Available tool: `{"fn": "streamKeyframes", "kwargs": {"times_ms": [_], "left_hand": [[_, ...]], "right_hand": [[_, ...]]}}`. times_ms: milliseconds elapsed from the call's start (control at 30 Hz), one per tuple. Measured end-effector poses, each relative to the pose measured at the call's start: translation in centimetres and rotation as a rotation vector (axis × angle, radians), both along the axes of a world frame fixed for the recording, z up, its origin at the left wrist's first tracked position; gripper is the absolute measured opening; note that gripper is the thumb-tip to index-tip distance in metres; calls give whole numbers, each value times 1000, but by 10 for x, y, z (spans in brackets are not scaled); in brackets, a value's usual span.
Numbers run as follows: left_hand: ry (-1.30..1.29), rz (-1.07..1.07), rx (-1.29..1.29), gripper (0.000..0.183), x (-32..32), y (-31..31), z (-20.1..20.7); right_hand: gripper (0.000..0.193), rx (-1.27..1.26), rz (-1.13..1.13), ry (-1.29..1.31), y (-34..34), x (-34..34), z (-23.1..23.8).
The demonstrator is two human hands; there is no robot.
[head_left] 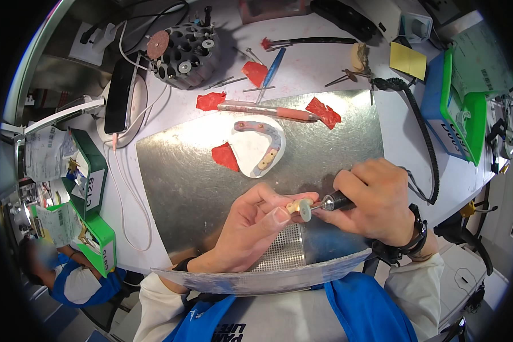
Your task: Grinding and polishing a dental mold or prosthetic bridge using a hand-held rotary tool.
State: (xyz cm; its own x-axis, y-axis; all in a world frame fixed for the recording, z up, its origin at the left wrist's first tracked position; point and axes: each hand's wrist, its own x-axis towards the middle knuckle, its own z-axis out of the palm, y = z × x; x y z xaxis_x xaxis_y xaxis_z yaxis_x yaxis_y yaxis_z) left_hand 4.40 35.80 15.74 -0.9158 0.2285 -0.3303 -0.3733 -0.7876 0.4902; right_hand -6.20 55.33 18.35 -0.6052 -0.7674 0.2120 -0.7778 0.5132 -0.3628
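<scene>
My left hand (pixel 248 225) pinches a small tooth-coloured dental bridge (pixel 292 207) between thumb and fingers. My right hand (pixel 376 196) is wrapped round a black rotary handpiece (pixel 338 200). A pale grey-green disc (pixel 306 211) sits on the tip of its metal shank, right beside the dental bridge; whether the two touch I cannot tell. Beyond my hands, a white plaster dental model (pixel 248 151) with a grey-pink gum arch lies on the metal sheet (pixel 182 165).
A round bur holder (pixel 185 54) stands at the far left near a phone (pixel 121 97). Red wax pieces (pixel 227 157), a pen-like tool (pixel 268 111) and a blue instrument (pixel 275 67) lie beyond the model. A coiled cord (pixel 424 128) and green-blue bins (pixel 444 108) are right. Another person (pixel 77 273) sits left.
</scene>
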Motion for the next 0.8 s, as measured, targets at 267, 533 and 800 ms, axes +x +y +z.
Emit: {"fn": "streamKeyframes", "kwargs": {"times_ms": [267, 533, 800], "left_hand": [[22, -9, 12, 9, 0, -1, -3], [21, -2, 18, 9, 0, 0, -3], [40, -4, -12, 10, -2, 1, -2]], "right_hand": [[40, -22, 6, 11, -1, 1, -2], [39, 0, 6, 18, 0, 0, -2], [42, -32, 9, 15, -1, 0, -5]]}}
